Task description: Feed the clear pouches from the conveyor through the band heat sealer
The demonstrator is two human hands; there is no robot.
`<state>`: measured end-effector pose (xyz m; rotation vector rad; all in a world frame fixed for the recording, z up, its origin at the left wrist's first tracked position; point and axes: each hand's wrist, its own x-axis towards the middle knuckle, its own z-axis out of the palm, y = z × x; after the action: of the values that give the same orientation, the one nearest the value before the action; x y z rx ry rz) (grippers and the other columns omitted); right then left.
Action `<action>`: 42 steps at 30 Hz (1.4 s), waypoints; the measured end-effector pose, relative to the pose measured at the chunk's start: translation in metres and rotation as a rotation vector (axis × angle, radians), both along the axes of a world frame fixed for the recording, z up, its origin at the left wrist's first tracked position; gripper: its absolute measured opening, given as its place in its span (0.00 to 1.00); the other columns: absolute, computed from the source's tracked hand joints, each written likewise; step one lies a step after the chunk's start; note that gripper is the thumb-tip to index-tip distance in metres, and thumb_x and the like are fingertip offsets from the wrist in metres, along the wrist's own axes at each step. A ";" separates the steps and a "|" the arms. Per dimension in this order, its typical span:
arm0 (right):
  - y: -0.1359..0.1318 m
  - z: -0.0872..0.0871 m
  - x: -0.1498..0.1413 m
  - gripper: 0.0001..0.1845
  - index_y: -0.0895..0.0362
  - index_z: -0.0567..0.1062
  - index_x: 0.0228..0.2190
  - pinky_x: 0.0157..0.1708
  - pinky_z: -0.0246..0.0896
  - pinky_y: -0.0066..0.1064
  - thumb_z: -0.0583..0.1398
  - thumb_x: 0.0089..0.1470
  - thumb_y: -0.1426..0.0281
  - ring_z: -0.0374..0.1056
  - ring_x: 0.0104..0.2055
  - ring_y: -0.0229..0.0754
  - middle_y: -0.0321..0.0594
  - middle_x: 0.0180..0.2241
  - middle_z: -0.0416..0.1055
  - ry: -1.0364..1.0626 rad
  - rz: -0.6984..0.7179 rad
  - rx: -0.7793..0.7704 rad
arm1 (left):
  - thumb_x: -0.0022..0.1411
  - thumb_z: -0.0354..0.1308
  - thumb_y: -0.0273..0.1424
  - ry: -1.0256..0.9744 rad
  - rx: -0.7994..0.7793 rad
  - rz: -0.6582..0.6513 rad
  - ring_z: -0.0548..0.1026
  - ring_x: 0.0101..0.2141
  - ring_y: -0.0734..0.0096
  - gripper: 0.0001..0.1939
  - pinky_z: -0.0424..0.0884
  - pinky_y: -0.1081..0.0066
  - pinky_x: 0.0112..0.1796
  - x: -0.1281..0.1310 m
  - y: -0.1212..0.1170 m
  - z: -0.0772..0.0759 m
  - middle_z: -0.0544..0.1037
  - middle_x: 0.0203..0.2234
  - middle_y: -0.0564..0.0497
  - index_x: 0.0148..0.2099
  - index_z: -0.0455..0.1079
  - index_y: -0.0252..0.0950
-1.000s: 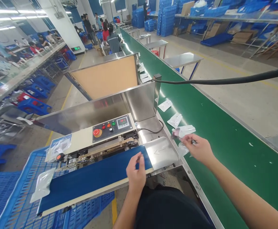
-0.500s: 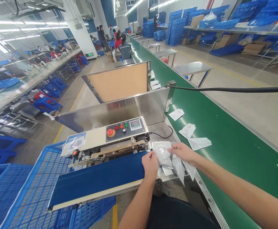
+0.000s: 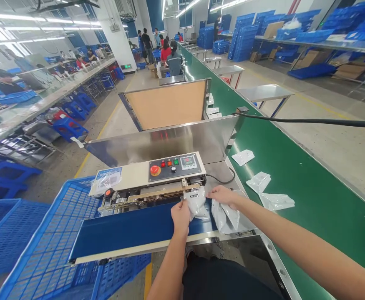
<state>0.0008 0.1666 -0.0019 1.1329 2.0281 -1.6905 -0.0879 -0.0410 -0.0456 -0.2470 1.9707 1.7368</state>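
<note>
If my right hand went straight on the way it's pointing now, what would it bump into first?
Probably the glossy white plastic pouch in your left hand; your right hand points leftward, with that pouch just ahead of it. Depth is unclear, so it might pass slightly above or below.

A dark, near-black garment point(image 3: 229, 281) fills the bottom middle of the frame, plain-looking, with a rounded upper outline; whether shirt or trousers, I cannot tell. The left forearm point(image 3: 169, 266), at the bottom edge, and the right forearm point(image 3: 298, 235), toward the lower right corner, are bare and taper to slim wrists. The left hand point(image 3: 181, 216) and right hand point(image 3: 225, 196) are bare too.
</note>
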 end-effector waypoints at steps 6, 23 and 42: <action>-0.012 0.017 0.034 0.22 0.55 0.82 0.30 0.39 0.63 0.32 0.69 0.50 0.48 0.72 0.41 0.47 0.43 0.36 0.81 0.126 -0.067 0.025 | 0.60 0.68 0.46 0.397 -0.134 0.071 0.81 0.44 0.53 0.19 0.76 0.64 0.44 0.018 -0.062 0.026 0.85 0.44 0.39 0.47 0.84 0.38; -0.025 0.032 0.066 0.23 0.57 0.82 0.27 0.29 0.58 0.30 0.69 0.49 0.48 0.63 0.27 0.39 0.36 0.24 0.73 0.270 -0.134 0.063 | 0.56 0.66 0.64 0.026 0.177 -0.370 0.60 0.23 0.74 0.36 0.57 0.73 0.25 0.054 0.018 0.032 0.65 0.18 0.54 0.23 0.71 0.34; -0.008 -0.020 0.009 0.17 0.56 0.75 0.19 0.30 0.58 0.30 0.68 0.49 0.57 0.64 0.27 0.39 0.38 0.22 0.74 0.130 -0.272 0.070 | 0.47 0.77 0.49 -0.150 0.222 -0.071 0.79 0.28 0.62 0.27 0.74 0.67 0.31 0.011 0.036 -0.012 0.82 0.26 0.43 0.36 0.84 0.29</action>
<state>0.0098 0.1591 -0.0215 1.4116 2.1042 -1.8758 -0.0768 -0.0047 -0.0580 -0.2203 1.6464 1.8169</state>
